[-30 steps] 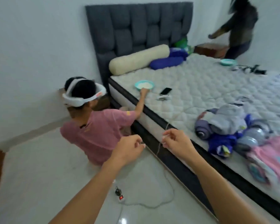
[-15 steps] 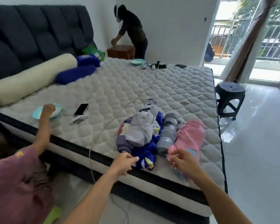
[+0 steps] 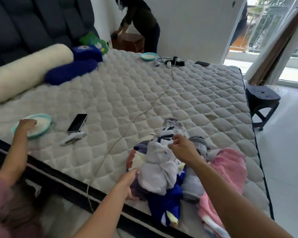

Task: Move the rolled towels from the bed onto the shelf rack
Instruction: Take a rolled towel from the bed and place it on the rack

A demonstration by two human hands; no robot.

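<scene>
A heap of rolled towels lies at the near edge of the bed [image 3: 196, 93]. It holds a pale lilac towel [image 3: 159, 167] on top, a purple roll [image 3: 135, 158] at the left, a blue towel [image 3: 165, 203], a grey roll [image 3: 191, 186] and a pink towel [image 3: 227, 170]. My left hand [image 3: 127, 182] touches the left side of the purple roll with its fingers spread against it. Just above the lilac towel's far end hovers my right hand [image 3: 181, 148], fingers apart and holding nothing. No shelf rack is in view.
A child in a pink shirt [image 3: 10, 203] crouches at the left, one hand on a teal plate [image 3: 34, 124]. A phone [image 3: 77, 122] and a white cable [image 3: 127, 131] lie on the mattress. A second person [image 3: 141, 19] bends at the back. A black stool [image 3: 261, 98] stands to the right.
My view has swung right from the child to the towel heap. Both hands have moved forward from the bed's edge onto the heap, the right one furthest.
</scene>
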